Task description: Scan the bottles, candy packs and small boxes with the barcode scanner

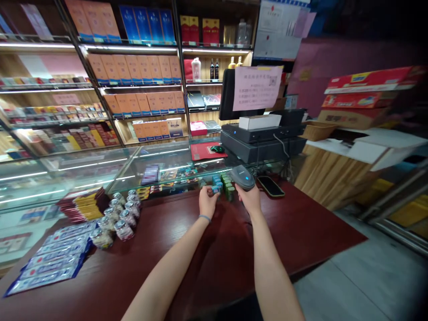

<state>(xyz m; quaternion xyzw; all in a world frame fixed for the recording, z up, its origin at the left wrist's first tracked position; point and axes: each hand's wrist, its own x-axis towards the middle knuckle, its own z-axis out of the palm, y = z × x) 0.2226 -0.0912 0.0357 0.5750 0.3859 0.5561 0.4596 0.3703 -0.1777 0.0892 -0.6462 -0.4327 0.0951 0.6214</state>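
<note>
My right hand (251, 199) is wrapped round the handle of a grey barcode scanner (241, 176), which has a blue light on top. Just left of it, my left hand (207, 203) pinches a small blue container (215, 189) at the near end of a row of similar blue ones (217, 180). Beside that row runs a line of small green containers (228, 186), between my two hands. Their exact kind is too small to tell. All of this is at the back of the dark red tabletop (187, 232).
On the left are lidded jars (124, 229), blue-white packets (56, 254) and a stack of yellow and red packs (88, 205). A phone (270, 186) lies right of the scanner. Behind stand a glass counter (123, 165), a mouse (217, 149) and a monitor (228, 96).
</note>
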